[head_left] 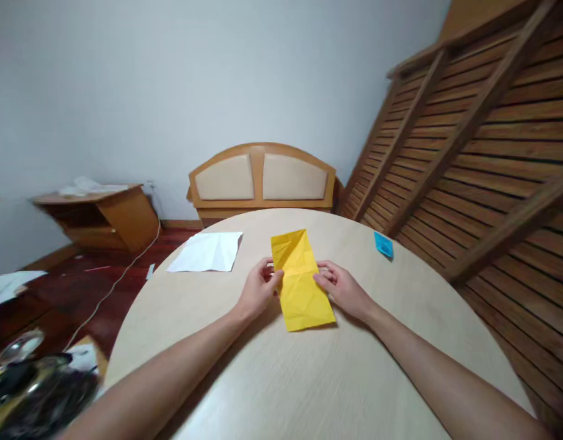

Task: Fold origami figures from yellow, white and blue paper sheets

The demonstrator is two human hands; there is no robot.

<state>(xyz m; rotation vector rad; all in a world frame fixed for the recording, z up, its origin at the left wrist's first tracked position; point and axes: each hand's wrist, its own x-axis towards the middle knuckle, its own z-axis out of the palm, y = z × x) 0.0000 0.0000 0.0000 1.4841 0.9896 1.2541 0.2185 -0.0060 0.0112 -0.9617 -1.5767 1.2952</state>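
A creased sheet of yellow paper [304, 293] is held between my two hands, just over the round table [208, 366]. It is long and narrow, with fold lines across it and a raised, bent far end. My left hand [262, 284] pinches its left edge, thumb on top and fingers beneath. On the opposite edge, my right hand [340, 284] grips the paper the same way, thumb on the upper face. The fingertips under the sheet are hidden.
White creased paper [208, 252] lies at the table's left. Near the right edge is a small blue item [383, 244], perhaps folded paper. Beyond stand a wooden headboard [263, 177], a low cabinet [112, 220] and, on the right, a leaning slatted wooden frame [469, 146].
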